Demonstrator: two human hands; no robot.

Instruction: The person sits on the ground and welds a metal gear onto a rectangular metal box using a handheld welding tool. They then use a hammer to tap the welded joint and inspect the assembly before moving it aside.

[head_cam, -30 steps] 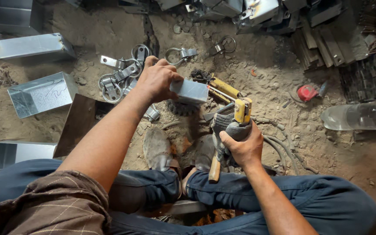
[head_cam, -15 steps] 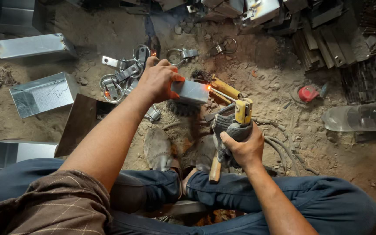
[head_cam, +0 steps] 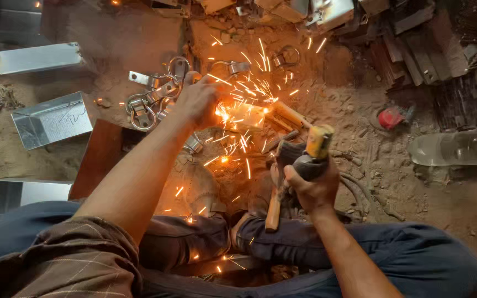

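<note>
Seated on dirt floor (head_cam: 139,49), legs crossed. Left hand (head_cam: 199,101) clenched over the near end of a small metal box piece (head_cam: 248,115), pinning it to the ground; piece juts out rightward past the fingers, glowing orange at the contact. Right hand (head_cam: 311,185) wrapped tight around body of an angle grinder (head_cam: 305,153), yellow head tilted toward the piece, meeting its right edge. Sparks (head_cam: 244,83) fan up and down from there. Wooden-handled hammer (head_cam: 274,201) lies just under right hand. Metal clamps with rings (head_cam: 142,107) beside left hand. Folded sheet-metal boxes (head_cam: 53,118) well left. Clear plastic bottle (head_cam: 454,146) far right; red object (head_cam: 391,117) near it.
</note>
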